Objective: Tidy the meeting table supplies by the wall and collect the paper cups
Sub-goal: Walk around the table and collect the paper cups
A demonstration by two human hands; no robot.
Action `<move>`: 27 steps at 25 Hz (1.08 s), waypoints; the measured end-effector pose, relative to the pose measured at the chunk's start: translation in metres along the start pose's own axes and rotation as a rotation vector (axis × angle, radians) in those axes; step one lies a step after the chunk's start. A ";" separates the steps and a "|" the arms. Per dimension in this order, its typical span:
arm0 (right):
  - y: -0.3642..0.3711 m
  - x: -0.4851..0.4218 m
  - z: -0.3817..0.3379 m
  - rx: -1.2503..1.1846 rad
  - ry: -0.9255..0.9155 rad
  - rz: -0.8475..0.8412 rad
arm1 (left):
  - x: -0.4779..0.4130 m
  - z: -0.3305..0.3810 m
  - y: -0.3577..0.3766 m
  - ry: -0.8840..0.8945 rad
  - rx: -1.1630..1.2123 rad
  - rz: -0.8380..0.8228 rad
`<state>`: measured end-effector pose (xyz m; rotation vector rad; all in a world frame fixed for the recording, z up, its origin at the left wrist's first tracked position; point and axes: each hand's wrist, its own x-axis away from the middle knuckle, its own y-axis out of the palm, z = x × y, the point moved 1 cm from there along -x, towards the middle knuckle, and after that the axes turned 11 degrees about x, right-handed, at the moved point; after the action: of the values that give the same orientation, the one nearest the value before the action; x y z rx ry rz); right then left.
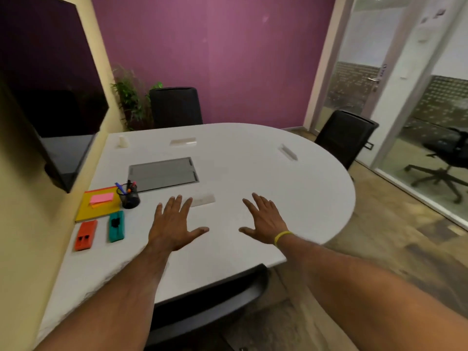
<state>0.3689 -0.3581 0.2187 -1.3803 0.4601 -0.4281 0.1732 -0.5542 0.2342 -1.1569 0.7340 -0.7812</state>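
Both my hands are stretched out flat above the white meeting table [278,188], fingers spread and holding nothing. My left hand [174,224] is right of the supplies by the wall. My right hand [263,221] wears a yellow wristband. Along the wall lie a yellow notepad [101,211] with pink sticky notes [102,198], a black mesh pen holder [129,196] with several pens, a teal eraser [116,226] and an orange eraser [85,235]. A stack of white paper cups [123,142] stands at the table's far left corner.
A grey cable hatch [163,174] is set into the table's middle. Clear acrylic name holders [182,142] [287,151] [202,200] lie around it. A dark screen [50,97] hangs on the left wall. Black chairs [176,107] [345,135] [210,297] stand around the table, with a plant [129,97] in the corner.
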 end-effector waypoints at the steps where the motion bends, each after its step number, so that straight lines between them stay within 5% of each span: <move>1: -0.002 0.014 0.014 -0.002 0.028 -0.004 | 0.002 0.016 0.002 0.023 -0.004 -0.005; 9: 0.010 0.098 0.158 -0.010 0.245 0.019 | -0.037 0.184 0.032 0.259 -0.008 -0.042; 27: 0.061 0.142 0.610 0.042 0.504 -0.040 | -0.259 0.607 0.162 0.522 -0.027 -0.084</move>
<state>0.8219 0.0781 0.2287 -1.2361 0.8299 -0.8206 0.5640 0.0014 0.2497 -1.0183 1.1335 -1.1673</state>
